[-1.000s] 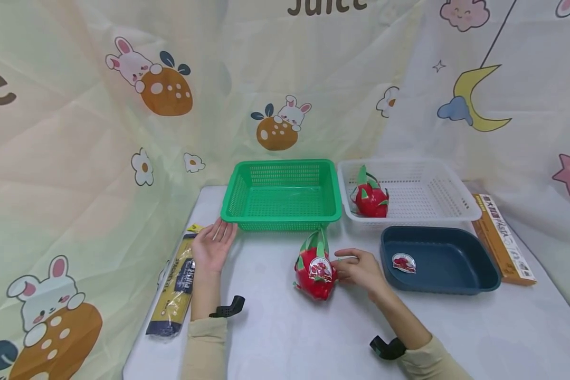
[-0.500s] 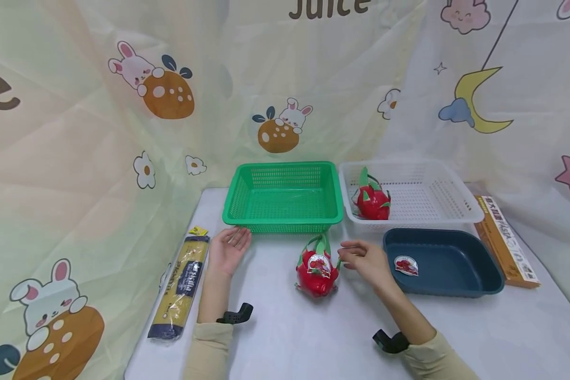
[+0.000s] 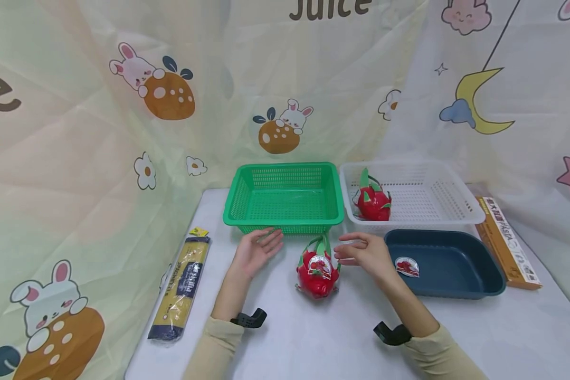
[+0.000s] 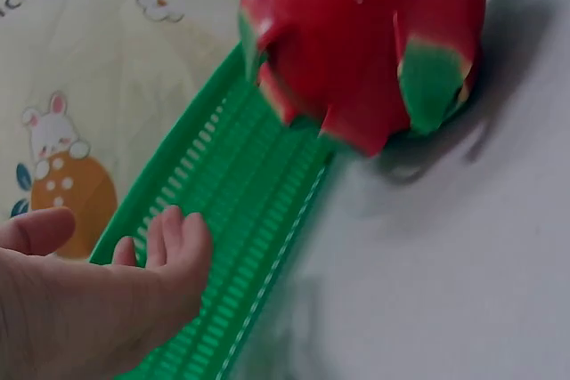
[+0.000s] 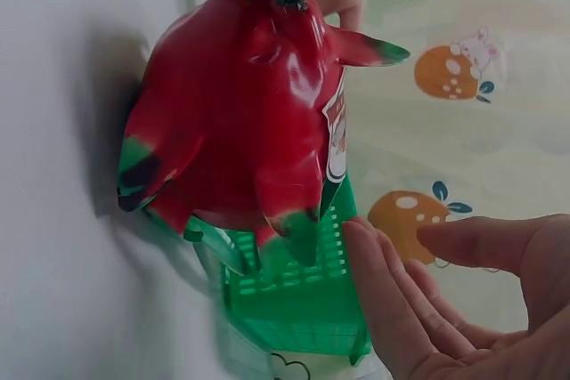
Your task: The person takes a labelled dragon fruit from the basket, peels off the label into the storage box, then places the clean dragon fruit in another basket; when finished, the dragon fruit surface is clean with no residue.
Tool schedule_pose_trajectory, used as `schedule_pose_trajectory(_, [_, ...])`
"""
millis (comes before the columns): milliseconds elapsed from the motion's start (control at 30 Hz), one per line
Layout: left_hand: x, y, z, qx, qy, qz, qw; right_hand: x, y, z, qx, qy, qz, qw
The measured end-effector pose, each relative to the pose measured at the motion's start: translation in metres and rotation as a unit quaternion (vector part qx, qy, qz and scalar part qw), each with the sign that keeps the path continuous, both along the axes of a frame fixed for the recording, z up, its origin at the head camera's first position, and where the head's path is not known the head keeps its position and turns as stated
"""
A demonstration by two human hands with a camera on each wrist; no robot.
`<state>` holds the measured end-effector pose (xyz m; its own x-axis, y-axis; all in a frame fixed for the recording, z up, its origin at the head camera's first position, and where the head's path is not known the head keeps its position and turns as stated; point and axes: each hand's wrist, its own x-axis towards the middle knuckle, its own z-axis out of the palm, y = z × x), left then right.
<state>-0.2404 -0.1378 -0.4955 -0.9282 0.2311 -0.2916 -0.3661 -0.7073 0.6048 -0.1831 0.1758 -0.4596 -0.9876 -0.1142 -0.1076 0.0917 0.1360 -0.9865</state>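
Observation:
A glossy red dragon fruit (image 3: pixel 317 274) with green leaf tips and a round sticker lies on the white table, its leafy end toward the green basket. To its left, my left hand (image 3: pixel 258 254) is palm up with fingers loosely extended, close to the basket's front wall and apart from the fruit. On the other side, my right hand (image 3: pixel 367 254) hovers with lightly bent fingers, its fingertips very near the fruit's right side. Both wrist views show nothing held: the left hand (image 4: pixel 116 291) and the right hand (image 5: pixel 463 309) are each beside the fruit.
Behind stand a green basket (image 3: pixel 285 221) and a white basket (image 3: pixel 437 219) holding another dragon fruit (image 3: pixel 374 203). A dark blue tray (image 3: pixel 451 287) with a sticker is at right, beside a pasta box (image 3: pixel 503 243). A spaghetti packet (image 3: pixel 180 290) lies at left.
My left hand has moved right, from beside the spaghetti packet toward the dragon fruit. My right hand has risen slightly, its fingers drawing off the fruit's side. The fruit has turned slightly.

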Motion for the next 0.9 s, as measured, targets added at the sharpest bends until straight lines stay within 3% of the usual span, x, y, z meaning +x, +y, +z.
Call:
schedule_pose_trajectory(167, [0.0, 0.019, 0.0, -0.044, 0.02, -0.059, 0.9971, -0.003, -0.002, -0.001, -0.007, -0.007, 0.026, 0.9996])
schedule_pose_trajectory(400, [0.003, 0.04, -0.009, -0.116, 0.032, -0.121, 0.9854, -0.008, -0.005, -0.001, -0.005, -0.041, 0.063, 0.9971])
schedule_pose_trajectory(633, [0.006, 0.046, -0.017, -0.134, 0.037, -0.14, 0.9804, -0.013, 0.0, -0.002, 0.017, -0.031, 0.139, 0.9897])
schedule_pose_trajectory(800, [0.005, 0.045, -0.019, -0.157, 0.06, -0.154, 0.9737, -0.016, 0.0, -0.002, 0.045, -0.033, 0.15, 0.9871])
schedule_pose_trajectory(900, [0.004, 0.044, -0.02, -0.191, 0.077, -0.162, 0.9651, -0.015, -0.001, -0.003, 0.057, -0.037, 0.151, 0.9862])
